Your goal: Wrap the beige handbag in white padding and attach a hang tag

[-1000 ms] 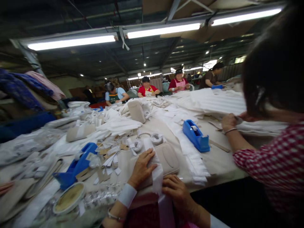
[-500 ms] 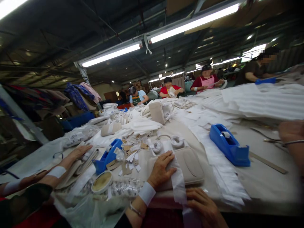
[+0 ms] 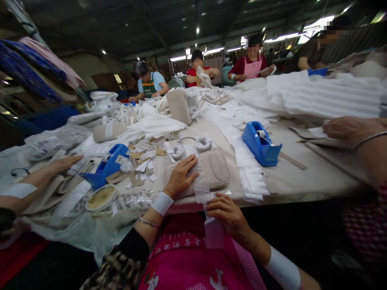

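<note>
A beige bag (image 3: 215, 163) with a stitched oval on its front lies at the table's near edge. Across it runs a translucent white plastic strip (image 3: 201, 181), whose lower end hangs past the edge above a pink apron (image 3: 187, 257). My left hand (image 3: 181, 175) rests flat on the bag, fingers stretched out against the strip. At the table edge, my right hand (image 3: 225, 213) has its fingers bent over the strip and grips it; the thumb is hidden. Behind the bag sit two coiled white straps, the right one (image 3: 202, 143) touching its top.
Blue tape dispensers stand left (image 3: 107, 165) and right (image 3: 261, 145). Paper tags (image 3: 145, 161), a round tub (image 3: 101, 197) and white foam sheets (image 3: 329, 96) cover the table. Co-workers' hands are at left (image 3: 65, 163) and right (image 3: 341, 129); several people work opposite.
The view has tilted down, showing more of the apron and my right forearm. My left hand stays on the bag, my right on the strip. The right co-worker's hand reaches farther in.
</note>
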### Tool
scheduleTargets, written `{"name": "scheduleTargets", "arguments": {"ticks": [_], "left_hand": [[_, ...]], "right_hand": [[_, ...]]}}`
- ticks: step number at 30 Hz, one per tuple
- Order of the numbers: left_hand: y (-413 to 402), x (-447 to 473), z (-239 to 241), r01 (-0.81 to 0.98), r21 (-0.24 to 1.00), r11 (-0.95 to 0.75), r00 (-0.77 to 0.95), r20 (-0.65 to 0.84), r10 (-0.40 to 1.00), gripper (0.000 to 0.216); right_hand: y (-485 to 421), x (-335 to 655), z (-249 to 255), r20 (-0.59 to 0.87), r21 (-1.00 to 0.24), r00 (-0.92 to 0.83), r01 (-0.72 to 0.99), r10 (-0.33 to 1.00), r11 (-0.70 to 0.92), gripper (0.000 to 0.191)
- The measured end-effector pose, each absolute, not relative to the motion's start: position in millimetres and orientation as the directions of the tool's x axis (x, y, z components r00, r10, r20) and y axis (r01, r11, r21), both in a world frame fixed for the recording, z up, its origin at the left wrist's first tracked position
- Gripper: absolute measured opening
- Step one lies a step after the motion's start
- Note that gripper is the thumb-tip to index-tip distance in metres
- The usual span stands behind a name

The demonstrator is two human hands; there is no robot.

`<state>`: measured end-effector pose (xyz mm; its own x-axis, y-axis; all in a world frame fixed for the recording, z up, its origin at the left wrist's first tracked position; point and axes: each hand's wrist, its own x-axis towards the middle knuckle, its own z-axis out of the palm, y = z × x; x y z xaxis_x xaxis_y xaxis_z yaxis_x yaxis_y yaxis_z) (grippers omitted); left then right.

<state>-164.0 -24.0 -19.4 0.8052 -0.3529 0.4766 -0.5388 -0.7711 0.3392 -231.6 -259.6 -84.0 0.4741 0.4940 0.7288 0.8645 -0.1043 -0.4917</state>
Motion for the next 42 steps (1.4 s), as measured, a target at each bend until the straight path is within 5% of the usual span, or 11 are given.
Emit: {"name": "scheduleTargets", "arguments": {"ticks": [26, 42], "left_hand": [[-23.4, -161.8, -22.9, -0.573, 0.299, -0.763, 0.772, 0.51, -0.379, 0.052], [-31.2, -170.4, -24.5, -0.586, 0.056, -0.809, 0.748, 0.421, -0.513, 0.046]], "right_hand": [[-271.5, -270.2, -82.5, 0.73, -0.511, 0.472, 0.857, 0.495, -0.063, 0.018], [-272.5, -253.3, -78.5, 0.753, -0.348, 0.451, 0.891, 0.479, -0.293, 0.031]]}}
